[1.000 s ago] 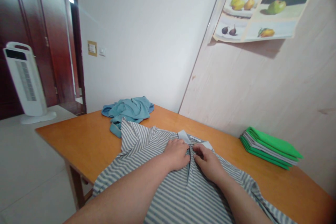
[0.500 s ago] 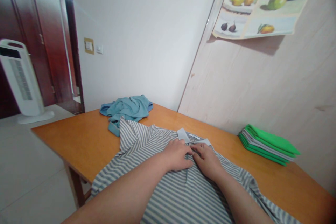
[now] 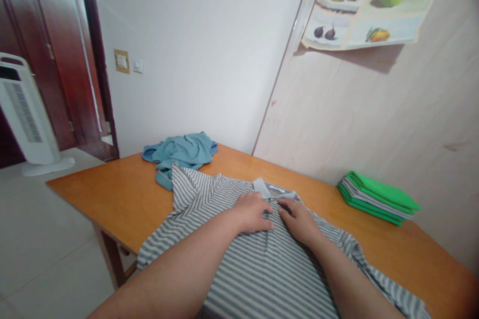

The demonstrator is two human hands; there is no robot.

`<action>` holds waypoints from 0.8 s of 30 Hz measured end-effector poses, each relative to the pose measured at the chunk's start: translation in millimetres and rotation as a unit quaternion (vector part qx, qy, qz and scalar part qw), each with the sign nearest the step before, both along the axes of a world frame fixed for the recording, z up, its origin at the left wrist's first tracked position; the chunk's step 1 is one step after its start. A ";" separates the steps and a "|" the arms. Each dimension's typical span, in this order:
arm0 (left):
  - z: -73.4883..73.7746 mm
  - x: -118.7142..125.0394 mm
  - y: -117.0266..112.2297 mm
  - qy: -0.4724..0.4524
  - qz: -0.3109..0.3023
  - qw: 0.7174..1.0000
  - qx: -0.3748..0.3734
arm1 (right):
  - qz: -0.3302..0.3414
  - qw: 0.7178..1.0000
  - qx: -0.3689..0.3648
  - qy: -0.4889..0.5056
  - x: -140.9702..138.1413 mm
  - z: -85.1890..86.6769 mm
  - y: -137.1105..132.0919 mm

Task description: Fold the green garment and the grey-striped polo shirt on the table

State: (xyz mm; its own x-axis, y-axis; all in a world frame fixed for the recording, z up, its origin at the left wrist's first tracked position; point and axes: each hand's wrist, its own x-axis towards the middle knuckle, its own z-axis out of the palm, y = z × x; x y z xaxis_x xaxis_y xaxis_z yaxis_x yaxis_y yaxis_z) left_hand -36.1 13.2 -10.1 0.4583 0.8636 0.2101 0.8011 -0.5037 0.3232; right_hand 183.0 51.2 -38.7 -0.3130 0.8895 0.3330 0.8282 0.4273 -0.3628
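Note:
A grey-and-white striped polo shirt (image 3: 209, 199) lies spread face up on the orange wooden table (image 3: 112, 194). My left hand (image 3: 251, 212) and my right hand (image 3: 299, 219) rest side by side on the shirt's chest, just below its pale collar (image 3: 262, 187). Both have their fingers curled and pinched at the placket between them. Whatever small part of the placket they grip is too small to make out.
A crumpled blue garment (image 3: 181, 152) lies at the table's far left corner. A folded stack of green and grey clothes (image 3: 376, 197) sits at the right by the wooden wall. A white tower fan (image 3: 24, 114) stands on the floor to the left.
My hands have crept slightly up the placket toward the collar and drawn closer together. The view has shifted a little to the right.

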 end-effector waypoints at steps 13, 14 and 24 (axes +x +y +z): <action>8.1 3.2 -2.9 0.041 0.000 0.999 -0.009 | -0.026 0.961 -0.236 0.140 -20.4 39.7 -53.0; 8.3 3.4 -3.1 0.043 -0.001 0.999 -0.008 | -0.017 0.960 -0.244 0.138 -23.3 35.9 -58.4; 18.2 1.0 -6.8 -0.006 0.021 1.000 -0.012 | 0.027 0.981 -0.167 0.096 -21.7 28.8 -75.0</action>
State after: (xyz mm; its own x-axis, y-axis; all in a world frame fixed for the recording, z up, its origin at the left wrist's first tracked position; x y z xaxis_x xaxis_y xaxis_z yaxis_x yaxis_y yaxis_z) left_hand -35.1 6.3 8.0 0.4183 0.8871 0.1952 0.8174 -0.4614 0.3449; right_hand 161.3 -23.8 -9.9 -0.3231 0.9427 0.0833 0.7105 0.2997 -0.6367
